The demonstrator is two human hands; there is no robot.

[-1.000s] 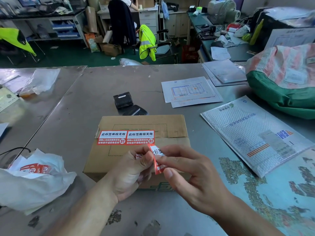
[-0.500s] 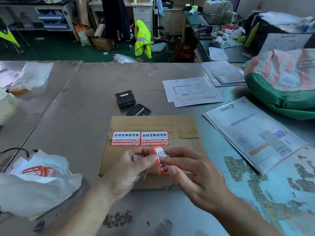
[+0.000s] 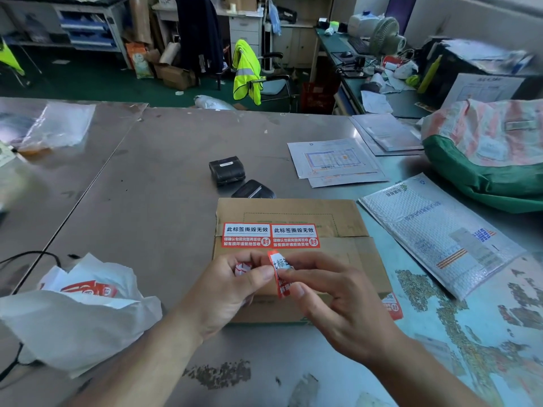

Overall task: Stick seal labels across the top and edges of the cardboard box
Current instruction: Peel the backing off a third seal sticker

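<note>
Fingertips (image 3: pixel 289 279) of both hands are pinched onto one red-and-white seal label (image 3: pixel 280 273), held just above the near part of the cardboard box (image 3: pixel 346 224). Left hand (image 3: pixel 232 292): thumb pressed on the label's left edge, other fingers curled shut around a small crumpled red-and-white scrap (image 3: pixel 242 268). Right hand (image 3: pixel 335 306): thumb and forefinger clamped on the label's right side and lower end, remaining fingers loosely spread. Label is held roughly upright and partly curled; whether any backing is attached cannot be told. Box is lying flat on the grey metal table (image 3: pixel 164 186), directly ahead, flaps closed. Two seal labels (image 3: pixel 271 235) are already stuck side by side across the top seam. Another red label (image 3: pixel 392 306) is seen at the box's near right corner, over the edge. To the left, a crumpled white bag (image 3: pixel 73 327) with red label sheets (image 3: pixel 88 289) showing inside. Beyond the box, two small black devices (image 3: pixel 227 170), one touching the far edge. To the right, a bubble mailer (image 3: pixel 435 230), well clear of the hands; printed sheets (image 3: pixel 335 160) farther back.
</note>
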